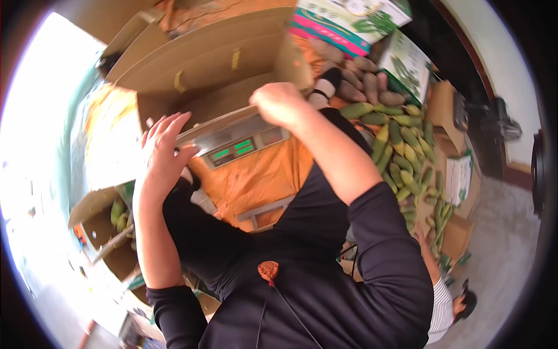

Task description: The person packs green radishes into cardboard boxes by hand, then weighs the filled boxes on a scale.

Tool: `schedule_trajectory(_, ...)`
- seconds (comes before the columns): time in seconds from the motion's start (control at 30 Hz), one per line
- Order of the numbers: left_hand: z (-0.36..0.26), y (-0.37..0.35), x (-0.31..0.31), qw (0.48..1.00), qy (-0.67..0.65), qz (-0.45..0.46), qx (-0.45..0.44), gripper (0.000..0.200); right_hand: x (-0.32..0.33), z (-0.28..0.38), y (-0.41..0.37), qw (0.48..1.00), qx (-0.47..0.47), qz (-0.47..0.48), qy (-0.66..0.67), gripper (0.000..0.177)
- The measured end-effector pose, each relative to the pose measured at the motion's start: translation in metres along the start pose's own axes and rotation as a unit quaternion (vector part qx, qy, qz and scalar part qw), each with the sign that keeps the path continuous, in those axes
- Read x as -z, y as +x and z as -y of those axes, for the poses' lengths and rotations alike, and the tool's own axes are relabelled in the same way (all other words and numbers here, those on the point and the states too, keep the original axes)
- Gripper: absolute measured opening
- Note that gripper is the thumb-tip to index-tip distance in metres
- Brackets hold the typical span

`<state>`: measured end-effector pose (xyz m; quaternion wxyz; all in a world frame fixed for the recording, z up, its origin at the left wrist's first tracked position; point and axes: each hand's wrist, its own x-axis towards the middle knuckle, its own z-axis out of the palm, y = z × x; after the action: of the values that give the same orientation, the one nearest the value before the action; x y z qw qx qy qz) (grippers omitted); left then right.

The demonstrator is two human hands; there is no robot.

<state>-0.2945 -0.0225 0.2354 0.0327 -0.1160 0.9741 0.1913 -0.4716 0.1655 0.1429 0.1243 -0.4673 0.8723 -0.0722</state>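
Observation:
An open cardboard box (pixel 212 58) stands in front of me, and its inside shows a bare bottom. At its near left corner my left hand (pixel 163 142) is open, fingers apart, beside the near wall. My right hand (pixel 278 103) is closed at the near right rim, its curled fingers on the box's edge. Under the box sits a metal scale (pixel 264 136) with two lit green number windows, too blurred to read.
Right of my leg lie many green radishes (pixel 401 148), with reddish-brown tubers (pixel 372 87) behind them. Printed cartons (pixel 354 23) stand at the back. Another cardboard box (pixel 99 215) with green produce is at left. A person in stripes (pixel 443 311) is at lower right.

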Motion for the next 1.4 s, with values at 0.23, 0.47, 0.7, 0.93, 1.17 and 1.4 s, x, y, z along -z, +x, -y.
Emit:
schedule_trajectory(0.23,0.020,0.008,-0.048,0.995,-0.001,0.099,0.006,0.056,0.013,0.012,-0.014,0.999,-0.042,0.005,-0.033,0.015)
schedule_trajectory(0.47,0.001,0.026,-0.052,0.990,0.024,0.140,-0.002,0.048,0.035,0.022,-0.022,0.996,0.001,0.021,0.082,0.015)
schedule_trajectory(0.7,-0.002,0.034,-0.065,0.988,-0.011,0.149,-0.023,0.032,0.112,0.003,-0.049,0.961,0.024,-0.144,0.233,0.022)
schedule_trajectory(0.93,-0.013,0.029,-0.086,0.996,0.005,0.082,0.028,0.024,0.104,-0.109,-0.088,0.863,-0.050,-0.326,0.383,0.025)
schedule_trajectory(1.17,-0.019,0.032,-0.087,0.998,0.008,0.063,0.023,0.017,-0.108,-0.248,-0.132,0.727,-0.391,-0.337,0.454,0.027)
schedule_trajectory(1.4,-0.035,0.040,-0.084,0.996,0.006,0.062,0.058,0.015,-0.200,-0.249,-0.130,0.675,-0.545,-0.246,0.432,0.023)
